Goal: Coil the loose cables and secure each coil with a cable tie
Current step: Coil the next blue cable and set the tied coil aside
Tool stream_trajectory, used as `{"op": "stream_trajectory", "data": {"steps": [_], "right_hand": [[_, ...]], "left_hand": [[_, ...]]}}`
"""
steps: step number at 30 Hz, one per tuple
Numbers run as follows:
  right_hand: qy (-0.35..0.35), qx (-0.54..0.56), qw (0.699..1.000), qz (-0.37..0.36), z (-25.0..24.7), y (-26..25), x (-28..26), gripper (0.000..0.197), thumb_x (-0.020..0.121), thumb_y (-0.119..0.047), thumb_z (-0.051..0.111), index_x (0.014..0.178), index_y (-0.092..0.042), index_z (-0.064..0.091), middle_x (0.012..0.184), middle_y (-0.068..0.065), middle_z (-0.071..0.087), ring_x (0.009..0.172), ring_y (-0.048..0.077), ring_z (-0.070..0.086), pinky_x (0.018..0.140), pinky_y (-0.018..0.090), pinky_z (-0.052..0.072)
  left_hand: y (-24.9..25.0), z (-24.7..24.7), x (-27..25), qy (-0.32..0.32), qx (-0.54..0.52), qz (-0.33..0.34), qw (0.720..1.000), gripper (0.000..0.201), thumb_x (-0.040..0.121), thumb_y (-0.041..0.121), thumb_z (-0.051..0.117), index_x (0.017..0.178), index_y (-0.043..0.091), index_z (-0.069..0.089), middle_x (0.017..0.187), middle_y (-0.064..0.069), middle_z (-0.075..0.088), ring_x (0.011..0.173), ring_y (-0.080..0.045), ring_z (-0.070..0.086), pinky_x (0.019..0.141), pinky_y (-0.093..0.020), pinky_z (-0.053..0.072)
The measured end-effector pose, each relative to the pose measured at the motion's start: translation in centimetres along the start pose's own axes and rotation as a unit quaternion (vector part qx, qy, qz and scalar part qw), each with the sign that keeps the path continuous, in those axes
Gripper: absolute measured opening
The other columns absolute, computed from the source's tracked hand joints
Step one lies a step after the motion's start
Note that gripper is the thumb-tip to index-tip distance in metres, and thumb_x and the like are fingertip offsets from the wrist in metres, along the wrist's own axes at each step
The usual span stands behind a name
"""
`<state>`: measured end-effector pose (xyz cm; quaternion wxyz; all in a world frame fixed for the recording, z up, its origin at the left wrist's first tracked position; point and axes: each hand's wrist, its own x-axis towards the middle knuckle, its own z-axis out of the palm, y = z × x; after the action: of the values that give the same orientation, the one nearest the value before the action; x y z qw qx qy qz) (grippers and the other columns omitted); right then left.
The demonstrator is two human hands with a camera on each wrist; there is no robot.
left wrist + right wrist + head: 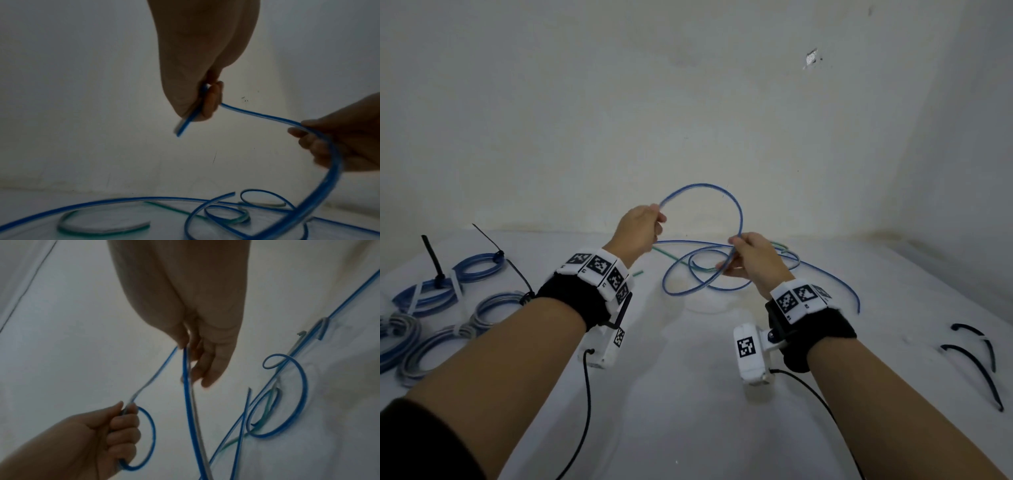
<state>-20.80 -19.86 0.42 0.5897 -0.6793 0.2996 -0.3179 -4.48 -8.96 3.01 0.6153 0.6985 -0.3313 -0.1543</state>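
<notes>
1. My left hand [642, 228] pinches the blue cable [709, 192] near its free end; my right hand [748, 257] grips it further along, one loop arched between them.
2. The rest trails on the table [688, 394] just beyond my right hand, tangled with a green cable [666, 255].
3. Judged light, springy, slick: hold at the crossing.
4. Finished coils [448, 298] lie well left of my left hand.
5. No readable writing.

A white bench [688, 394] carries everything, its surface faintly stained yellowish near the middle. Behind it rises a pale wall [619, 102] with a chipped spot [812, 58] at the upper right, and a side wall [969, 154] meets it at the far right.
</notes>
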Motion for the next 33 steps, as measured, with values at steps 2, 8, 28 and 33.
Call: {"op": "stream_trajectory", "data": {"steps": [2,8,28,33], "right_hand": [[0.081,-0.057,0.995,-0.008,-0.3,-0.6,0.7,0.022,0.101,-0.013,0.037,0.117,-0.001,0.046,0.091,0.010,0.058,0.064,0.022,0.061,0.070,0.036,0.056],[0.218,-0.388,0.891,-0.091,0.1,-0.2,0.9,0.068,0.087,0.002,0.051,0.145,-0.011,0.018,0.148,0.017,0.018,0.133,0.033,0.027,0.106,0.041,0.028],[0.005,-0.125,0.966,-0.227,1.9,1.5,1.4,0.010,0.096,-0.009,0.049,0.087,-0.013,0.047,0.067,0.005,0.059,0.059,0.007,0.058,0.064,0.023,0.046],[-0.103,-0.152,0.963,-0.196,1.3,1.3,1.2,0.024,0.097,-0.012,0.048,0.074,-0.017,0.054,0.064,0.001,0.049,0.052,0.007,0.044,0.056,0.018,0.040]], "left_hand": [[-0.1,0.5,-0.8,-0.092,-0.016,-0.046,0.995,0.032,0.101,0.018,0.031,0.074,0.012,0.049,0.059,-0.003,0.043,0.033,-0.005,0.035,0.039,-0.017,0.027],[0.1,1.4,-2.9,-0.226,0.006,-0.103,0.969,0.032,0.102,0.020,0.031,0.074,0.011,0.046,0.044,0.002,0.044,0.034,-0.010,0.040,0.037,-0.016,0.032],[1.6,0.4,-3.3,-0.295,-0.191,-0.065,0.934,0.039,0.102,0.032,0.028,0.082,0.009,0.051,0.050,0.007,0.036,0.042,-0.004,0.029,0.040,-0.014,0.019],[1.5,0.2,-2.8,-0.240,-0.230,-0.053,0.942,0.040,0.103,0.034,0.027,0.083,0.010,0.053,0.052,0.007,0.036,0.045,-0.007,0.033,0.043,-0.015,0.026]]}}
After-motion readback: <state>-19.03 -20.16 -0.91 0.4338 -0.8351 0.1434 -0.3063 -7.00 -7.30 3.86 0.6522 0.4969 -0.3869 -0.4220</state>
